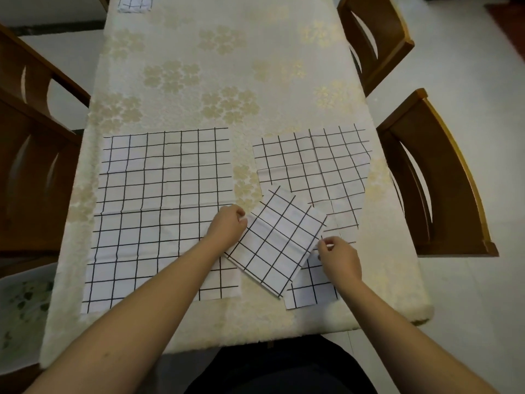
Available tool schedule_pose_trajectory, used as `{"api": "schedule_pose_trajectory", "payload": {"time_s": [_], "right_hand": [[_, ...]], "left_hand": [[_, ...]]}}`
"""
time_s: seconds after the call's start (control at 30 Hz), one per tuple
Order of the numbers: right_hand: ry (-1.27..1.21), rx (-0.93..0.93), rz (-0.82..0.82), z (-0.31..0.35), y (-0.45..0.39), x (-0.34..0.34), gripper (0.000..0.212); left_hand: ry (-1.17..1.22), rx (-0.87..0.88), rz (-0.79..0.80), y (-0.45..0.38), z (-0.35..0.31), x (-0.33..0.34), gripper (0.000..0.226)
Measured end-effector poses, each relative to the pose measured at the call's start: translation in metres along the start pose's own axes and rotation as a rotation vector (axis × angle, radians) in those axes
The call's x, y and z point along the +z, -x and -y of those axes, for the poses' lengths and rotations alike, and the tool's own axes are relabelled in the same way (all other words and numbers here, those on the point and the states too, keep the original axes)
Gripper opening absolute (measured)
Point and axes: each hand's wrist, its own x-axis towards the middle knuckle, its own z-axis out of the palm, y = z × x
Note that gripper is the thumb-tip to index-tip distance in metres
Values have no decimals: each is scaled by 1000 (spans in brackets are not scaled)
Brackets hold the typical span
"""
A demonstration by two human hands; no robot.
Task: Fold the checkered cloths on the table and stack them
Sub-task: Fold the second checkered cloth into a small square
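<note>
Fingers [241, 216] of the left hand [227, 223]: curled, pinching the left edge of the folded cloth [277, 245]. Fingers of the right hand [339, 257]: curled, pinching the same cloth at its right corner.

Folded cloth: white with black grid lines, several layers thick, turned at an angle, held between both hands near the front of the tabletop [227, 66]. It overlaps the near right corner of the large cloth and lies over part of the right cloth.

Large cloth [159, 200]: same check, spread flat and unfolded on the left half of the tabletop, crease lines visible; the left forearm crosses its near corner.

Right cloth [318, 163]: same check, spread open at the right side, its far right corner at the table's edge, its near part showing from under the folded cloth and the right hand.

Small folded checkered piece [134, 2]: at the far left end of the tabletop, partly cut off by the picture's edge.

Tabletop covering: cream with a pale floral pattern.

Wooden chairs: two to the right [443, 177], others to the left [31, 123].

Containers: a pale bin or tray [22, 302] with a green leaf pattern on the floor at the left; contents cannot be told.
</note>
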Motion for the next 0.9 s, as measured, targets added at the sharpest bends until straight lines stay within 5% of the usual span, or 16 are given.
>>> {"api": "schedule_pose_trajectory", "payload": {"time_s": [0.27, 0.47, 0.9], "right_hand": [[-561, 334, 102, 0, 29, 19, 21], [-718, 475, 176, 14, 32, 20, 18], [-857, 315, 100, 9, 39, 18, 19]], "left_hand": [[-135, -55, 71, -17, -11, -1, 16], [-59, -61, 76, -18, -7, 0, 16], [302, -75, 158, 0, 9, -14, 19]]}}
